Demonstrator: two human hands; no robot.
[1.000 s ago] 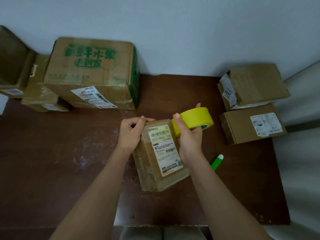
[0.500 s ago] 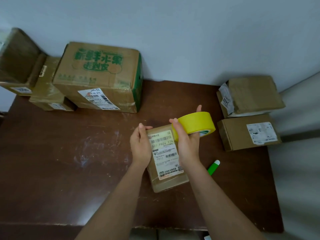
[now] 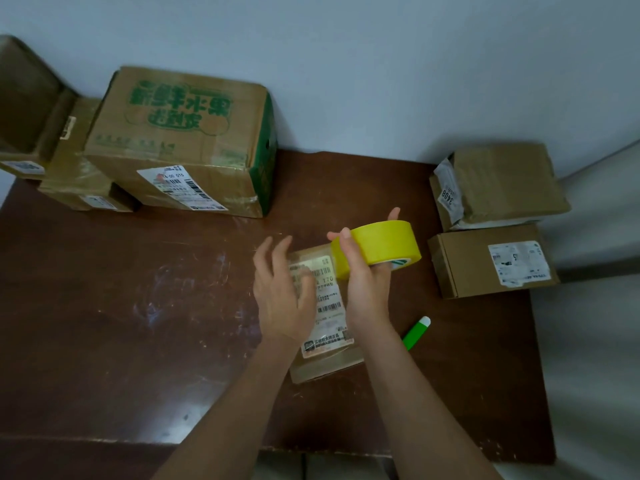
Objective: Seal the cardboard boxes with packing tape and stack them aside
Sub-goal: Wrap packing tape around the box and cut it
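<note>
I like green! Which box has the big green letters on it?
The big box at the back left, against the wall. It has large green letters on top and a green side. The other boxes are plain brown with only white labels.

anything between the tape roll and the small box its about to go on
Nothing visible does. The yellow tape roll, held in the right hand, sits right at the far end of the small box. The left hand hovers open over the box's left side, clear of that end.

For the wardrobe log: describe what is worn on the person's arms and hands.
Nothing shows: both forearms are bare, with no sleeve in view. The left hand and right hand carry no gloves, rings, watch or bands that can be seen.
</note>
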